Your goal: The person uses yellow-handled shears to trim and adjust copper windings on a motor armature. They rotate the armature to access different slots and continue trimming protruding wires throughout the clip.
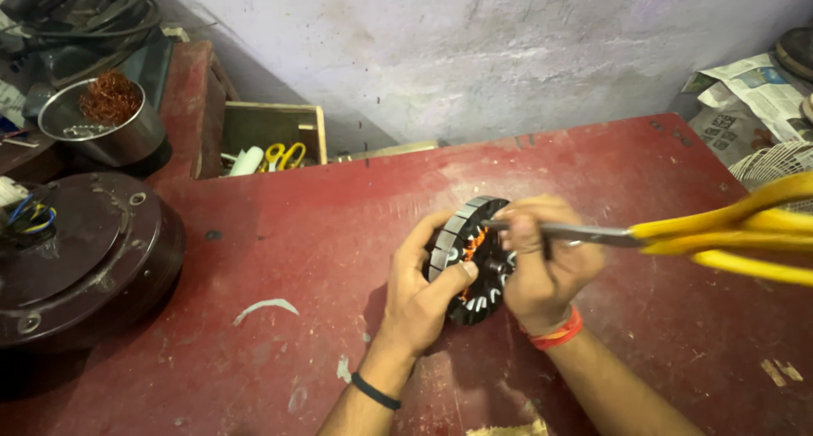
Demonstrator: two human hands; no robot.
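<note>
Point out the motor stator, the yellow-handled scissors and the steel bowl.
motor stator (457,229): head view, laminated outer rim.
yellow-handled scissors (737,229): head view, yellow handle.
steel bowl (127,140): head view, front wall.

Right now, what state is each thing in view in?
Stator: upright on edge, gripped by left hand.
Scissors: blades closed, tip at the stator, held by right hand.
Steel bowl: holds copper wire.
Wooden box: open, yellow scissors inside.
Brown motor cover: lying flat.

Even soft daylight, faint shadows under hands, yellow scissors (728,233) blurred nr lens, slight wide-angle edge distortion
</note>
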